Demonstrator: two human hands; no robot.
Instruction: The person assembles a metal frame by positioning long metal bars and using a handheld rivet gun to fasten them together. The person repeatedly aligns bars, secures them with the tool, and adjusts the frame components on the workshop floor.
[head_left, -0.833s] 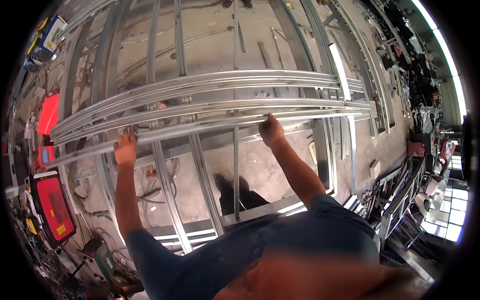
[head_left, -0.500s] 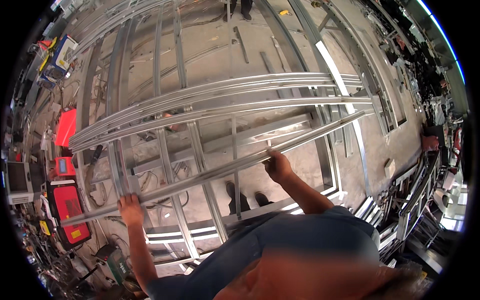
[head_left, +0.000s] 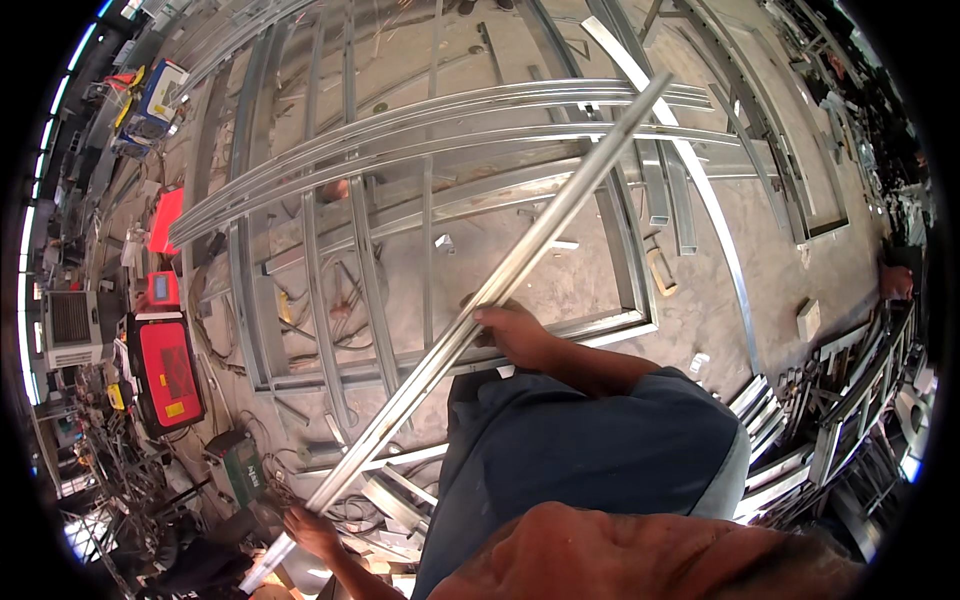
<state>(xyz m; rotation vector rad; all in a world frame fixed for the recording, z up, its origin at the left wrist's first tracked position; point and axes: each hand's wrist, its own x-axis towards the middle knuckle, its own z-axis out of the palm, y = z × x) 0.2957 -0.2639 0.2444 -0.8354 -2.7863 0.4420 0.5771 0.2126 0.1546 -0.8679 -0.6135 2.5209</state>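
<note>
A long, shiny metal channel (head_left: 560, 215) slants across the view from lower left to upper right, held in both hands. My right hand (head_left: 508, 330) is closed round its middle, close in front of my body. Farther down, my left hand (head_left: 312, 530) grips it near its lower left end. The channel's far end passes above several long thin metal profiles (head_left: 400, 130) lying side by side across a large grey metal frame (head_left: 640, 315). Crossing under the profiles at the right is a bright pale strip (head_left: 715, 205).
At the left stand a red machine (head_left: 165, 375), a smaller red box (head_left: 163, 290) and a blue-and-white machine (head_left: 150, 100). A green machine (head_left: 236, 468) sits at the lower left. Metal lengths (head_left: 765, 420) are stacked at the lower right. A yellowish clamp-like piece (head_left: 661, 272) lies on the floor.
The channel has swung to a steeper slant, its left end coming down toward me and its right end rising. My left hand moved down and nearer; my right hand shifted slightly left.
</note>
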